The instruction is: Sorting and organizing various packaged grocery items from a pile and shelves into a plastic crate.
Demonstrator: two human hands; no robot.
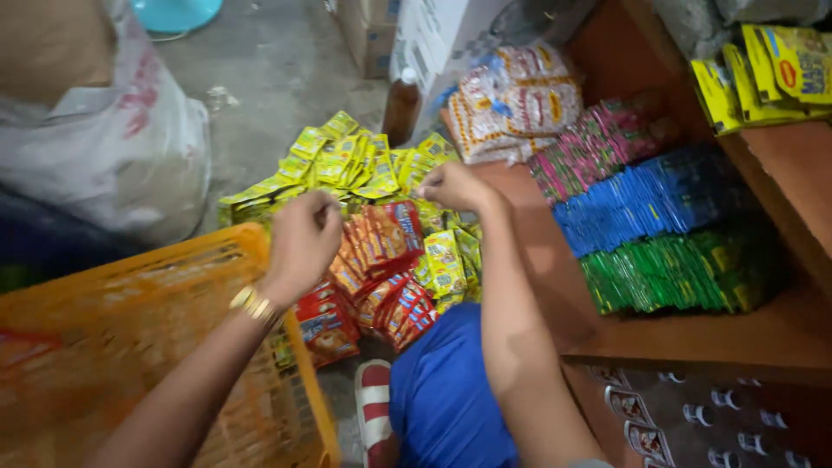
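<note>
Pinching a red sachet strip (381, 238), both hands' (303, 238) grip closed.

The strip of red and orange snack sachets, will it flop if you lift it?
Probably. The strip of red and orange snack sachets already bends and folds in the heap, so it likely dangles. The thin shiny packets look light and maybe slippery.
</note>
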